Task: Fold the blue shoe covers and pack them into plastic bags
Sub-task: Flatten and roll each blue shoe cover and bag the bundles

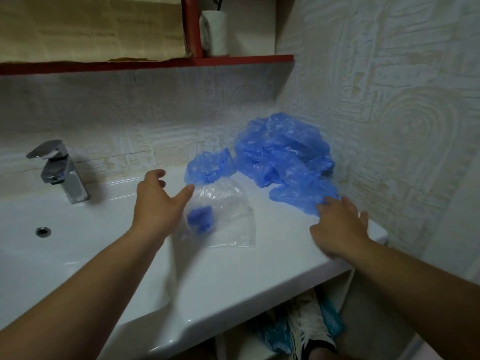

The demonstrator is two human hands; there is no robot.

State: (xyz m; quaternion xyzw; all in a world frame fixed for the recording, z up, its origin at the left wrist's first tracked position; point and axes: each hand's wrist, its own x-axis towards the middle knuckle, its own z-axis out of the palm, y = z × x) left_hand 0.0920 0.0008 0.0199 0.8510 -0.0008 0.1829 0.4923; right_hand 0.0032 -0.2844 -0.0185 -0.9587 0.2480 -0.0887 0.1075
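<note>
Counter (272, 258) white, textured wall (389, 100) 12 o'clock | I read left hand (155, 203) splayed by plastic bag (228, 203) | right hand (340, 227) loose-fingered, touching shoe covers (283, 157) 2 o'clock

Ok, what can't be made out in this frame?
Head view:
right hand: motion blur hides whether it grips the blue pile.
blue pile: crumpled layers hide the count of covers.
blue piece in the clear bag: blurred, fold unclear.
items under the sink: dark, cut off.
</note>
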